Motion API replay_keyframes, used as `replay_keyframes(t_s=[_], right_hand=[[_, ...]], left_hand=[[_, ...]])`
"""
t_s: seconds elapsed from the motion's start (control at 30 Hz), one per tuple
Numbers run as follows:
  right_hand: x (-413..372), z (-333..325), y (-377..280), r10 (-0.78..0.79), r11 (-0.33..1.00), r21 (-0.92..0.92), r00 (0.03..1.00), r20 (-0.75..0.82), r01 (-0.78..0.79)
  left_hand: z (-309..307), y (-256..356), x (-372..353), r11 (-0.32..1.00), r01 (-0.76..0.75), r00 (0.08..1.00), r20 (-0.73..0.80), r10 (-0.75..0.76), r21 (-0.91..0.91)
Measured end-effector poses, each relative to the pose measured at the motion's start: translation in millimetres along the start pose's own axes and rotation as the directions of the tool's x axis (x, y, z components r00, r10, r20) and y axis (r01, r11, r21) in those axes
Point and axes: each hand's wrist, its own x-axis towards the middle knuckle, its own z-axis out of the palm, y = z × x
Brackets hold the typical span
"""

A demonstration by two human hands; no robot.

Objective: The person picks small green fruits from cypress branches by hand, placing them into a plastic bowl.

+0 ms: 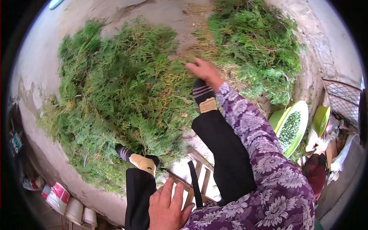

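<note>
Nearest to us, our left hand [167,209] lies flat on the black trouser leg [137,195], its fingers apart and holding nothing, just beside the wooden frame [200,168] we sit over. Beyond our socked feet, the big heap of green conifer sprigs [115,96] spreads over the concrete floor [161,11]. Our right hand [203,71], at the end of the flowered sleeve [260,149], is at the heap's far edge, touching the foliage. Its fingers curl down out of sight, so we cannot tell whether they are closed on a sprig. We judge the sprigs light, soft and springy, with feathery tips that would tear or shed if pinched. They look tangled, so one pulled loose may drag its neighbours along. The woody stem at the base looks like the firmest place to hold. Farther off lies a second heap [257,46], well apart from a green basin [305,115] at the right.
</note>
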Motion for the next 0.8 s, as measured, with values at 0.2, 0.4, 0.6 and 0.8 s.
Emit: replay_keyframes(t_s=[0.2,0.4,0.6,0.8], right_hand=[[-39.7,-12.5,30.5,-0.184,0.967,-0.225,0.940,-0.286,0.120],[-81.7,-57.3,230.3,0.414,0.855,0.037,0.638,-0.650,-0.517],[-28.0,-44.2,129.6,0.359,0.886,-0.067,0.771,-0.527,-0.459],[26.6,-11.3,-15.3,-0.203,0.947,-0.276,0.973,-0.114,0.165]], left_hand=[[-5.6,-5.9,-4.1,0.997,-0.017,0.997,-0.071,0.012,-0.079],[-12.5,-5.0,0.6,0.994,0.012,0.999,-0.030,-0.016,-0.104],[-7.8,-2.3,5.5,0.999,-0.017,0.999,-0.048,0.015,-0.045],[-8.7,-1.0,10.3,0.997,-0.007,1.000,-0.022,0.006,-0.074]])
